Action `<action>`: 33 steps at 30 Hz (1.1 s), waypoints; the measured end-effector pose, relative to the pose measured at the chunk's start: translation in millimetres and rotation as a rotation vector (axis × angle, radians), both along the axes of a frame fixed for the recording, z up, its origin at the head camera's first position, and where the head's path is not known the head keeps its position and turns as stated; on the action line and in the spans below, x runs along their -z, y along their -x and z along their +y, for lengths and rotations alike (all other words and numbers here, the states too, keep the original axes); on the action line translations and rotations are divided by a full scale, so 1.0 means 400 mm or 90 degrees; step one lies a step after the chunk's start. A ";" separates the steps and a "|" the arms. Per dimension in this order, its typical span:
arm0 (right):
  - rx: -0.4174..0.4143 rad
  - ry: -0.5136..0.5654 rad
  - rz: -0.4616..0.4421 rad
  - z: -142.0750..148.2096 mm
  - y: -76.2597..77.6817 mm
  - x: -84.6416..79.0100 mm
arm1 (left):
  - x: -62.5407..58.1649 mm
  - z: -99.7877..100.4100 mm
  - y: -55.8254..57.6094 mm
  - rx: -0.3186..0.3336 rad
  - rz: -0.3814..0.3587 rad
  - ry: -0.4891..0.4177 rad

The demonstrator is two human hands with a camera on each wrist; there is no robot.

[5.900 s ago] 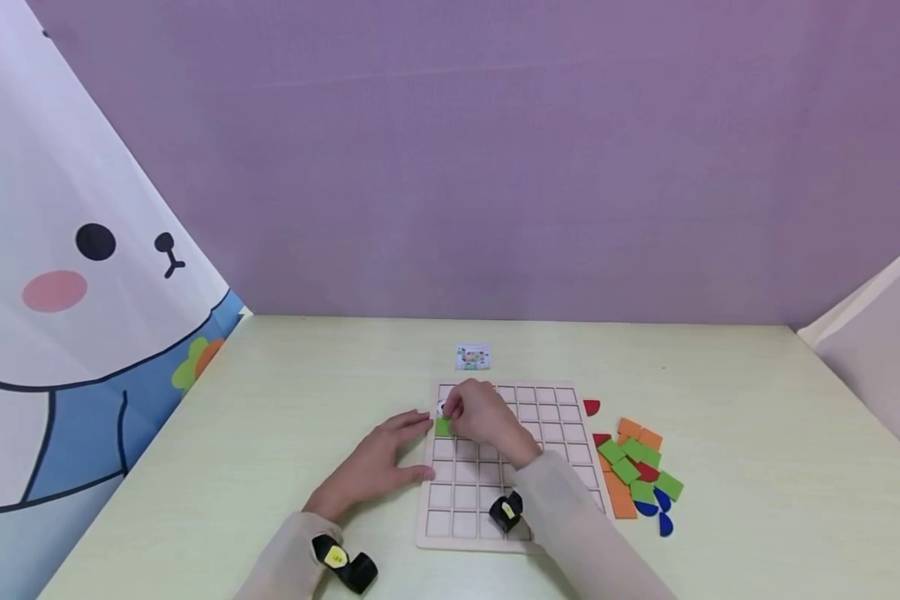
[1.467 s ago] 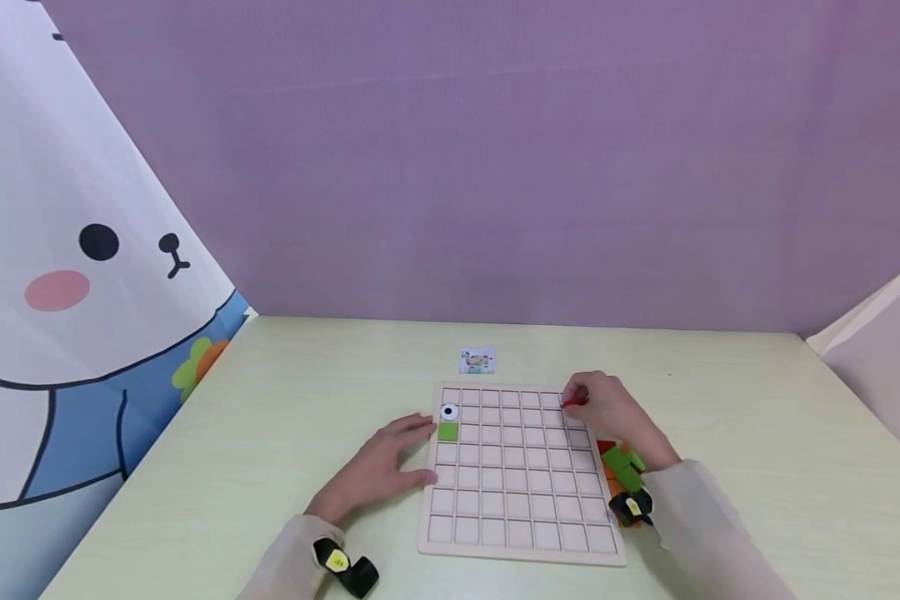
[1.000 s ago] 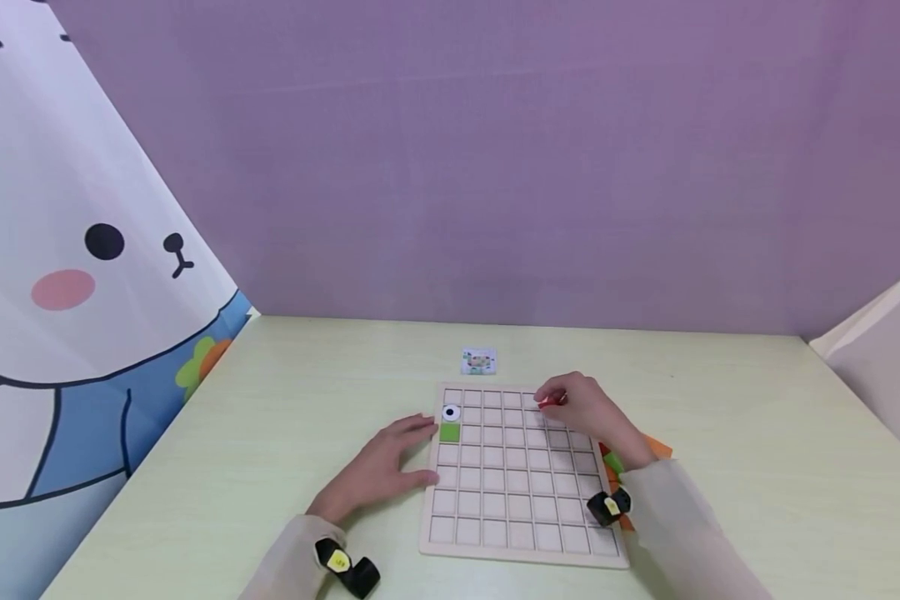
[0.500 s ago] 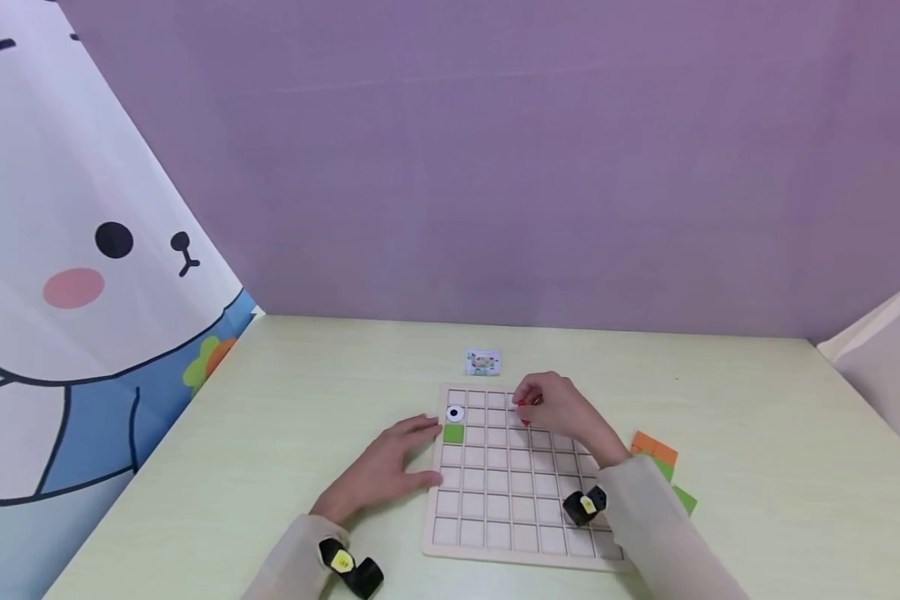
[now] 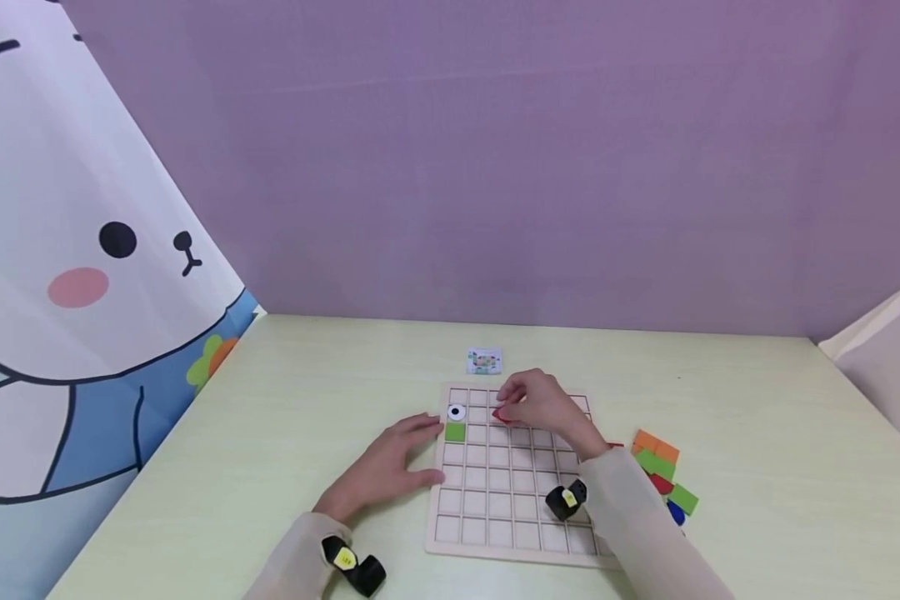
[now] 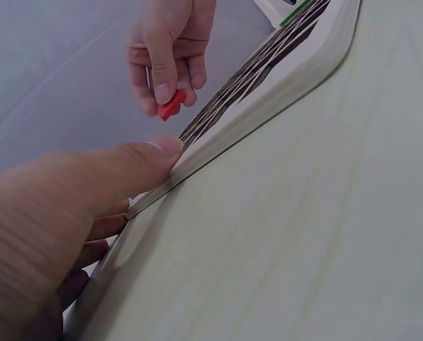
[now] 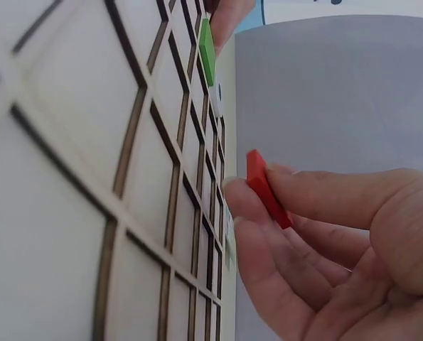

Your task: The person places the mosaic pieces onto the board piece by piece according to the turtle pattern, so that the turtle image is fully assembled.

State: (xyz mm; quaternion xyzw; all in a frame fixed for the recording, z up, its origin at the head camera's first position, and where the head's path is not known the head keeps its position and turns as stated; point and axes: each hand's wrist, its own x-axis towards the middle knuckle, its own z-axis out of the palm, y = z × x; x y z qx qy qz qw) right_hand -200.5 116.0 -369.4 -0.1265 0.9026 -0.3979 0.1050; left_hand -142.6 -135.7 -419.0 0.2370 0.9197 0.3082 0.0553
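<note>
My right hand (image 5: 543, 408) pinches a small red tile (image 7: 266, 188) between thumb and fingers, held above the upper part of a wooden grid board (image 5: 487, 507). The same red tile (image 6: 171, 105) shows in the left wrist view, raised over the board's surface. My left hand (image 5: 390, 462) rests along the board's left edge, fingers spread and the thumb touching the rim. In the board's left column lie a round white eye piece (image 5: 456, 412) and, just below it, a green square tile (image 5: 455, 432).
A small printed card (image 5: 484, 361) lies beyond the board. Right of the board is a loose pile with orange tiles (image 5: 656, 444), green tiles (image 5: 682, 499), a red piece (image 5: 661, 483) and a blue piece (image 5: 676, 512), partly hidden by the right sleeve.
Since placing at the eye piece earlier, my right hand went to the board's right side, took up a red tile and carried it left across the upper rows. My left hand stays at the edge.
</note>
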 end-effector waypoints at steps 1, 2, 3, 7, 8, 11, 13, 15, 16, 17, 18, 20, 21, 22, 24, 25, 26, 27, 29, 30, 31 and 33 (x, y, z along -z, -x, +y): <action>-0.004 -0.001 0.003 -0.003 0.001 0.000 | 0.000 0.000 0.001 0.000 0.001 0.001; -0.012 -0.002 0.011 -0.005 0.002 0.000 | 0.001 0.000 0.002 0.002 0.002 0.000; -0.020 -0.004 0.018 -0.006 0.002 0.000 | 0.001 0.000 0.003 0.002 0.004 0.001; -0.038 -0.004 0.027 -0.017 0.005 -0.001 | 0.000 0.001 0.006 0.005 0.011 0.004; -0.038 -0.005 0.024 -0.020 0.006 -0.002 | 0.000 0.001 0.007 0.006 0.012 0.004; -0.035 -0.010 0.013 -0.031 0.009 -0.003 | 0.000 0.002 0.007 0.005 0.012 0.007; -0.031 -0.011 0.010 -0.038 0.009 -0.004 | 0.001 0.002 0.008 0.004 0.010 0.008; -0.028 -0.012 0.009 -0.045 0.010 -0.005 | 0.002 0.003 0.008 0.003 0.009 0.008; -0.025 -0.011 0.008 -0.048 0.010 -0.005 | 0.002 0.003 0.008 0.004 0.008 0.007; -0.022 -0.011 0.008 -0.050 0.009 -0.005 | 0.002 0.003 0.007 0.003 0.007 0.006; -0.018 -0.010 0.008 -0.053 0.010 -0.004 | 0.002 0.004 0.007 0.003 0.006 0.005; -0.012 -0.012 0.006 -0.057 0.011 -0.003 | 0.002 0.004 0.006 0.002 0.005 0.005; -0.010 -0.013 0.005 -0.060 0.012 -0.002 | 0.002 0.004 0.006 0.002 0.006 0.004; -0.006 -0.013 0.003 -0.062 0.012 -0.001 | 0.002 0.004 0.005 0.002 0.005 0.003; -0.002 -0.014 -0.001 -0.066 0.014 0.001 | 0.001 0.005 0.004 0.002 0.003 0.003; 0.000 -0.013 -0.004 -0.068 0.015 0.003 | 0.000 0.005 0.003 0.002 0.003 0.002; 0.001 -0.012 -0.006 -0.070 0.016 0.005 | 0.000 0.005 0.003 0.002 0.002 0.002; 0.003 -0.011 -0.006 -0.071 0.018 0.008 | 0.000 0.005 0.003 0.003 0.002 0.002; 0.005 -0.009 -0.006 -0.075 0.020 0.013 | -0.001 0.006 0.001 0.003 -0.001 0.003; 0.006 -0.009 -0.004 -0.076 0.021 0.015 | -0.001 0.006 0.001 0.003 -0.001 0.004; 0.008 -0.008 -0.003 -0.078 0.022 0.017 | -0.001 0.007 0.000 0.005 -0.001 0.004; 0.009 -0.009 0.004 -0.081 0.022 0.019 | -0.001 0.007 -0.001 0.007 -0.002 0.005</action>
